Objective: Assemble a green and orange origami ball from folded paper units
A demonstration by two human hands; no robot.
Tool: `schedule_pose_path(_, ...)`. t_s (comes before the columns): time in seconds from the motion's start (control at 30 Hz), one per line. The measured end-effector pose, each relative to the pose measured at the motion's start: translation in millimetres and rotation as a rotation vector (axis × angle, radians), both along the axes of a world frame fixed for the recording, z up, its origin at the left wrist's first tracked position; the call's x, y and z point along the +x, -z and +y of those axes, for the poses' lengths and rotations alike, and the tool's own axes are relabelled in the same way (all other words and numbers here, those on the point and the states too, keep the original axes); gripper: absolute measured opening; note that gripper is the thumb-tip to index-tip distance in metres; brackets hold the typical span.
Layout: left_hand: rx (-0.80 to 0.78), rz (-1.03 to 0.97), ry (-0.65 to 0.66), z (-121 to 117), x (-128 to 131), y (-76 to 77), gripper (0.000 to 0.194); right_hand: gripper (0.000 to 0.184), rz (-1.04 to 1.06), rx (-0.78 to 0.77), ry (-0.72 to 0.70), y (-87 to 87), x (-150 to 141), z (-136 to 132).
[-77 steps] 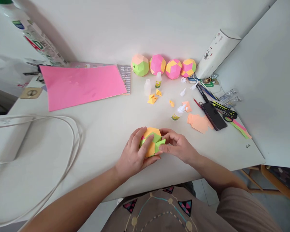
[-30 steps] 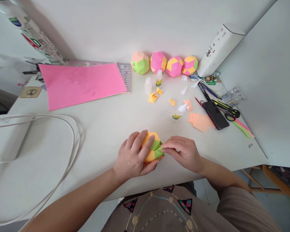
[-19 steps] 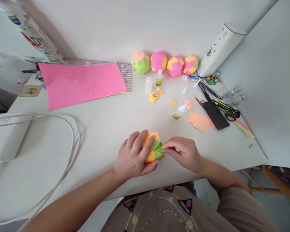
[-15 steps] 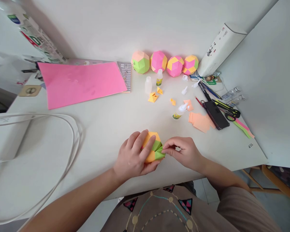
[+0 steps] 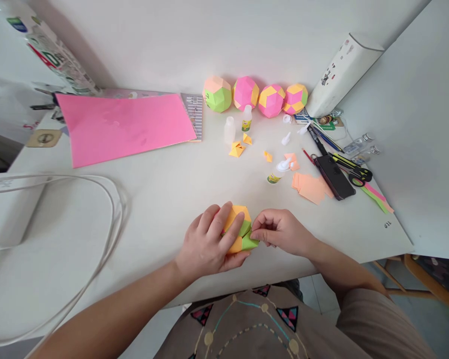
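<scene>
White desk [image 5: 157, 199] — pale wall [image 5: 153, 45] behind, tiled floor [image 5: 320, 294] below

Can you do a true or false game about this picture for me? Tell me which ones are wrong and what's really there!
1. The left hand holds a paper ball. True.
2. Only two balls make up the back row. False: four balls are lined up there.
3. The phone lies beside the scissors. True.
4. A blue sheet lies on the left. False: the big sheet is pink.
5. The right hand touches the same paper ball as the left hand. True.
</scene>
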State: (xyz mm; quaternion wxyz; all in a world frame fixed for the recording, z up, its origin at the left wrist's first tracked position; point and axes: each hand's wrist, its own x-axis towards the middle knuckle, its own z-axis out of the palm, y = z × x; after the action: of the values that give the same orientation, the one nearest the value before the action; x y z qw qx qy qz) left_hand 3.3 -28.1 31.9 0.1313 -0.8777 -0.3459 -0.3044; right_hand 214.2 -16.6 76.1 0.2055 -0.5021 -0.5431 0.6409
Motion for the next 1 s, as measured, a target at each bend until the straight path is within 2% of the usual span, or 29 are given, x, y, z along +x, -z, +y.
schedule_pose_path(0.23, 0.009, -0.011, 0.007, 1.1, -0.1, 1.3, 0.068, 0.024, 0.003, 0.026, 0.003, 2.6, -0.6, 2.8)
schedule_pose_path(0.5, 0.020, 0.010, 0.002, 0.2, 0.6, -0.1, 0.064, 0.027, 0.005, -0.033, -0.020, 3.6, 0.3, 3.3)
schedule_pose_path(0.87, -0.049, -0.066, 0.031, 3.1, -1.2, 3.5, 0.066, 0.028, -0.027, 0.232, -0.009, 3.0, -1.5, 2.7)
schedule_pose_path(1.0, -0.079, -0.113, 0.078, 4.5, -1.2, 5.1, 0.067, 0.028, -0.027, 0.303, 0.014, 3.1, -1.9, 1.6)
